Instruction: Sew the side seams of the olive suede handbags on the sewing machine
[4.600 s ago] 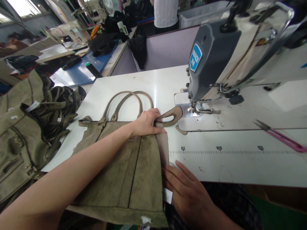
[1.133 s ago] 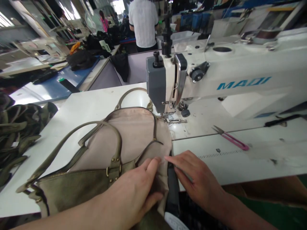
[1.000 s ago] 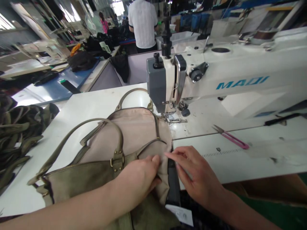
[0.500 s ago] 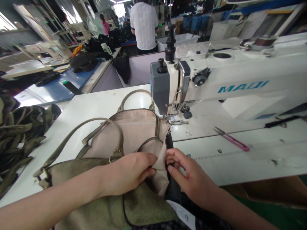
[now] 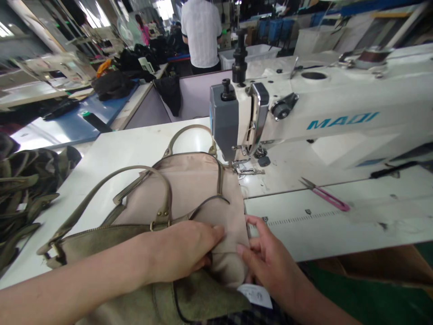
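Note:
An olive handbag (image 5: 199, 295) with two looped handles lies spread open before me, its pinkish-beige lining (image 5: 189, 187) facing up. The lining's right edge runs to the presser foot (image 5: 248, 171) of a white sewing machine (image 5: 338, 108). My left hand (image 5: 181, 250) is closed on the lining near the bag's opening, thumb on top and the other fingers mostly hidden. At the lining's right edge, my right hand (image 5: 269, 255) pinches the fabric between thumb and fingers. A white label (image 5: 255, 295) with print shows below that hand.
Pink-handled thread snips (image 5: 326, 196) lie on the table right of the needle area, beyond a printed ruler scale (image 5: 287, 220). Camouflage fabric pieces (image 5: 23, 180) are heaped at the left. A person in a white top (image 5: 201, 34) stands behind the table, facing away.
The lining's right edge now lies flatter and further right, covering the black strip that showed beside it. My right hand has moved slightly right and down with the edge; my left hand stays nearly in place.

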Motion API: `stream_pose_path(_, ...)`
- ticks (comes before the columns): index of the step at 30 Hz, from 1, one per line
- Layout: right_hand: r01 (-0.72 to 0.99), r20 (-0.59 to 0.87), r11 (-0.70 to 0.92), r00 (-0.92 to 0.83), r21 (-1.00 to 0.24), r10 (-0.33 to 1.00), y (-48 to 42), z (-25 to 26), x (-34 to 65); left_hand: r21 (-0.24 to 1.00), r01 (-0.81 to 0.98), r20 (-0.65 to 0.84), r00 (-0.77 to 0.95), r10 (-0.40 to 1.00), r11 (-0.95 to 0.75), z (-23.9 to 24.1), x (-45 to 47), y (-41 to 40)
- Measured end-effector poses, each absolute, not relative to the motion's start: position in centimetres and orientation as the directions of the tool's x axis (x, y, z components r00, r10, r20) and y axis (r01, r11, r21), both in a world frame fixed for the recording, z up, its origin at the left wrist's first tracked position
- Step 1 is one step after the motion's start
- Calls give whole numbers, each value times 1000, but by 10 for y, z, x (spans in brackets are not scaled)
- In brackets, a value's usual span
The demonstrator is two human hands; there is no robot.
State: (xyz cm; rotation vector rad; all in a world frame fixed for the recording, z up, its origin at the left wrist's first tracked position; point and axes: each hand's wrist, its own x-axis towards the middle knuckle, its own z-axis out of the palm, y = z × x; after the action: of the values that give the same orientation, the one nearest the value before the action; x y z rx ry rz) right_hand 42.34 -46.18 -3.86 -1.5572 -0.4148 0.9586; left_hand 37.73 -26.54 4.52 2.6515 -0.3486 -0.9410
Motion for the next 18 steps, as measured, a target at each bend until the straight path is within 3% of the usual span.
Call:
stream_pose_path(3, 233, 16, -186, 662, -955, 749, -468, -38, 429, 362, -131, -538, 779, -322, -923, 41, 376, -269)
stream_pose_path(5, 567, 246, -147, 557, -811, 793, -470, -36, 435, 334, -206, -476, 805, -353, -920, 39, 377, -272)
stream_pose_path(7, 755, 372, -106, 434, -647, 820, -469, -33, 441, 227, -313, -367, 850, -379, -922, 38, 381, -273)
stream_pose_path(11, 882, 475, -153, 378, -445, 795, -465, -31, 449, 16, -507, -205, 842, -499, -862, 31, 394, -265)
stream_pose_path(14, 929, 528, -105, 292, -355, 797, -463, -36, 453, 29, -552, -203, 813, -545, -834, 22, 402, -251)
stream_pose_path(18, 922, 548, 8, 222, -386, 806, -463, -50, 453, 67, -540, -226, 811, -540, -839, 17, 409, -235)
